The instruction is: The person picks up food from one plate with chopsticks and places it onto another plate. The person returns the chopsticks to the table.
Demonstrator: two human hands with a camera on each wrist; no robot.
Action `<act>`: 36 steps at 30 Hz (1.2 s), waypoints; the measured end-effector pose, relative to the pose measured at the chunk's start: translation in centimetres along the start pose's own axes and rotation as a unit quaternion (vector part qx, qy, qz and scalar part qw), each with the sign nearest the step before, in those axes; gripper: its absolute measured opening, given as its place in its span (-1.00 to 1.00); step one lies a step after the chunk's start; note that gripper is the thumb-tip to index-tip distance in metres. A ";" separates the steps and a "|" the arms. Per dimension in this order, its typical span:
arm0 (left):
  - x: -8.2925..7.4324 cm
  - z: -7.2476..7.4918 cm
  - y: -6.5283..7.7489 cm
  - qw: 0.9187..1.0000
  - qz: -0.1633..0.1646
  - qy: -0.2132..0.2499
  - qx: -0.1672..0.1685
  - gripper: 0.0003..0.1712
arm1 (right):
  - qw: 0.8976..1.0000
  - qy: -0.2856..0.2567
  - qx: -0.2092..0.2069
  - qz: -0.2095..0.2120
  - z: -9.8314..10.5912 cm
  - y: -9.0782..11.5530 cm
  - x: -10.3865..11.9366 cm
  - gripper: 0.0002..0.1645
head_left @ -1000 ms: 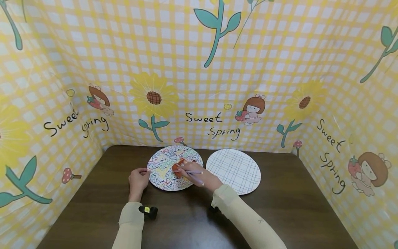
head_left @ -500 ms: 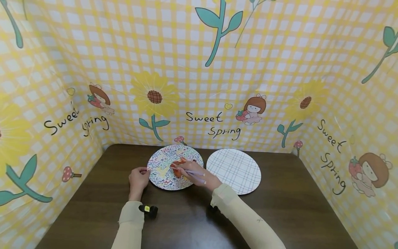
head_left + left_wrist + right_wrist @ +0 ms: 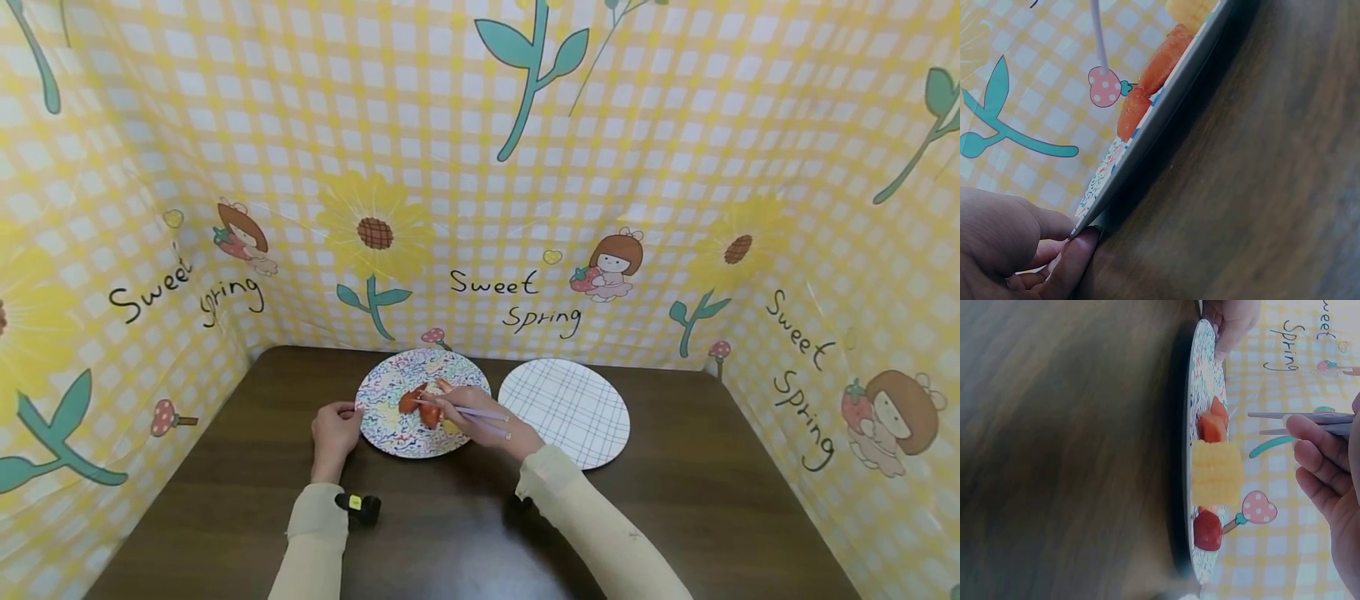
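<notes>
My left hand [image 3: 335, 432] pinches the near-left rim of a round plate [image 3: 386, 375] speckled with many colours; thumb and fingertips show at its edge in the left wrist view. In my right hand [image 3: 468, 412] are lavender chopsticks [image 3: 480, 414], held over the plate. Their tips stand above the food with nothing between them in the right wrist view. Two orange-red pieces [image 3: 430, 414] lie close together on the plate. Beside them is a yellow ridged block [image 3: 1216, 473] like a section of corn cob, and a rounded red piece [image 3: 1207, 531] sits farther along.
A second round plate [image 3: 566, 412], white with a thin blue grid, lies right of the speckled one, partly behind my right wrist. Both rest on a dark wooden table [image 3: 427, 533]. A yellow checked cloth [image 3: 480, 200] hangs round the back and sides.
An orange-red piece has shifted left on the speckled plate, and two pieces now show apart from my fingers. My right hand has drawn slightly right with the chopsticks. The left hand stays put.
</notes>
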State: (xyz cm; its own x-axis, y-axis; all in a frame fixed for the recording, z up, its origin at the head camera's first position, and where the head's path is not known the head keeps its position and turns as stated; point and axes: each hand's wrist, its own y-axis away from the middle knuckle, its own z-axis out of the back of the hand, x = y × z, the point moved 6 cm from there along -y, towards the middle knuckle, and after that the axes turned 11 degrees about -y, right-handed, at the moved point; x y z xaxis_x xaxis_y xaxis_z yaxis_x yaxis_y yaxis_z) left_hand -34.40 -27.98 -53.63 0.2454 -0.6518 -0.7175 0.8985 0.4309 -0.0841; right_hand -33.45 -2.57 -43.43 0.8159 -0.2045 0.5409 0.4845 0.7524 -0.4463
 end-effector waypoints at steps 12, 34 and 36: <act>-0.1 -0.2 0.0 1.000 0.003 -0.003 0.008 -0.65 | 0.995 -0.006 -0.077 -0.056 2.9 4.4 -1.4 -0.60; 0.0 -0.7 0.0 1.000 0.008 -0.004 0.008 -0.64 | 0.973 0.046 -0.226 -0.008 13.2 15.1 0.3 -0.49; 0.1 -0.7 0.0 1.000 0.010 -0.004 0.009 -0.64 | 0.971 0.028 -0.227 -0.072 14.0 16.7 -0.5 -0.48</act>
State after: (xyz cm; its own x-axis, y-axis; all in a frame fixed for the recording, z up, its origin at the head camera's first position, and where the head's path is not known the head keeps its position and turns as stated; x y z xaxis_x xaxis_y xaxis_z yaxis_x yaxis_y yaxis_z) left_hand -34.66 -27.58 -54.20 0.2657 -0.6486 -0.7133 0.9000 0.4321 -0.0577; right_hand -30.26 18.86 -41.16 0.7396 -0.3296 0.5868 0.6730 0.3620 -0.6450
